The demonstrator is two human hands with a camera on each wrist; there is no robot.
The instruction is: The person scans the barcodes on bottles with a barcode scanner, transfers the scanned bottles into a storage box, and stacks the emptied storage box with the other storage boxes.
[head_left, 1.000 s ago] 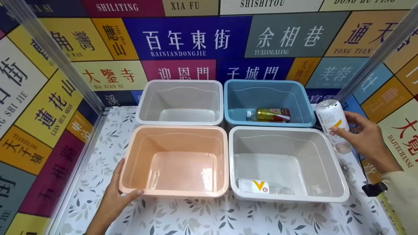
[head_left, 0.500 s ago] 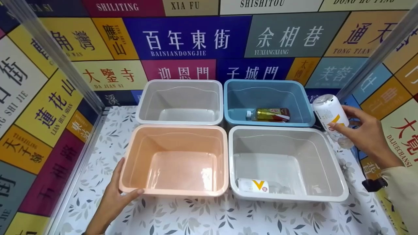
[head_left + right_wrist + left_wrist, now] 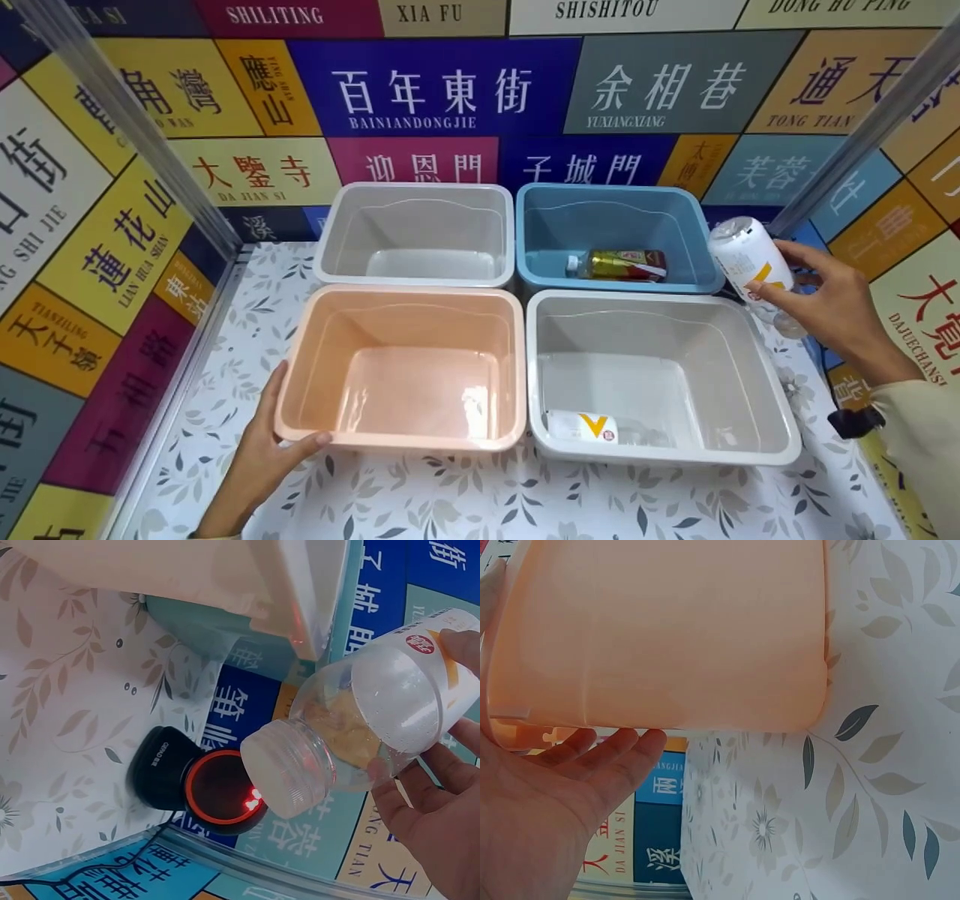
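Note:
My right hand (image 3: 840, 307) grips a clear plastic bottle (image 3: 750, 262) with a white label and a yellow V, beside the blue bin's right edge. It is tilted upside down, its clear cap (image 3: 281, 769) pointing down. In the right wrist view the cap overlaps a black scanner (image 3: 161, 769) with a glowing red-orange ring. My left hand (image 3: 259, 450) touches the near left corner of the peach bin (image 3: 405, 442). Its thumb lies on the front rim; its fairly straight fingers (image 3: 626, 754) lie against the side.
A light grey bin (image 3: 664, 454) at front right holds a similar white-labelled bottle (image 3: 581, 426). Behind it, a blue bin (image 3: 619, 285) holds a bottle with a yellow-green and red label (image 3: 622, 264). Another grey bin (image 3: 416, 282) stands back left. Sign-printed walls surround the leaf-patterned table (image 3: 420, 502).
The right hand has lifted the bottle slightly and moved it a little left, towards the blue bin. The left hand stays at the peach bin's corner.

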